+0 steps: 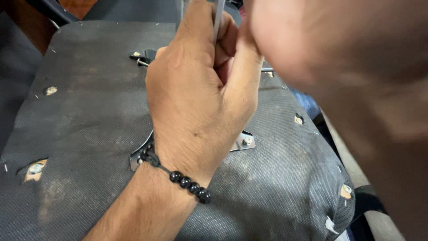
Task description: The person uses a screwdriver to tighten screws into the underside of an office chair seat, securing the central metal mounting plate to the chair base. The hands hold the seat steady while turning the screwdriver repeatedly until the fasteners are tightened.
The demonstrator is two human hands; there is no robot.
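My left hand (200, 98), with a black bead bracelet (187, 182) on its wrist, is closed around a thin grey metal rod (218, 20) that rises out of the fist. The fist hovers over a silver metal plate (246, 143) bolted to the dark fabric underside of a chair seat (89, 116). Most of the plate is hidden by the hand. My right hand (312, 44) is large and blurred at the upper right. Its fingers meet the left fist near the rod, and its grip is unclear.
A black bracket with a bolt (139, 58) sits at the far side of the seat. Torn holes with metal inserts show at the left (50, 90), lower left (35, 168) and right (298, 119). Pale floor (356, 165) lies past the right edge.
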